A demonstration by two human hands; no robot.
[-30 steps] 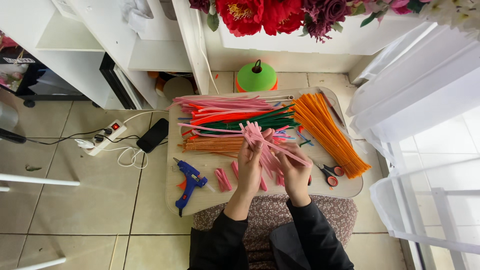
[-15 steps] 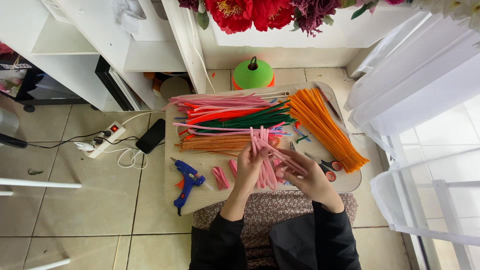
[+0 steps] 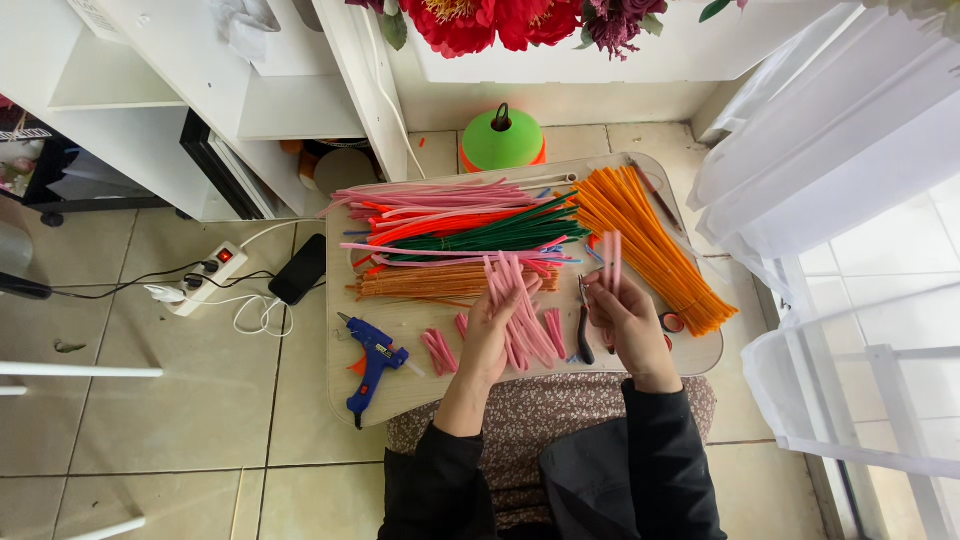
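Observation:
My left hand (image 3: 492, 330) holds a fanned bunch of light pink pipe cleaners (image 3: 518, 300) over a pale lap tray (image 3: 420, 395). My right hand (image 3: 628, 318) pinches a few pink pipe cleaners (image 3: 612, 255) that stand upright, apart from the bunch. Between my hands lie dark pliers (image 3: 583, 325). Short pink cut pieces (image 3: 437, 350) rest on the tray beside my left hand.
Piles of orange (image 3: 645, 240), green (image 3: 500, 232), red and pink (image 3: 430, 197) pipe cleaners fill the tray's far half. A blue glue gun (image 3: 372, 362) lies at its left. On the floor sit a power strip (image 3: 205, 278), a phone (image 3: 298, 268) and a green cone (image 3: 501, 138). White curtain at right.
My right hand has pulled a few pink pipe cleaners away from the bunch, moving right and up. The left hand keeps the fanned bunch in place.

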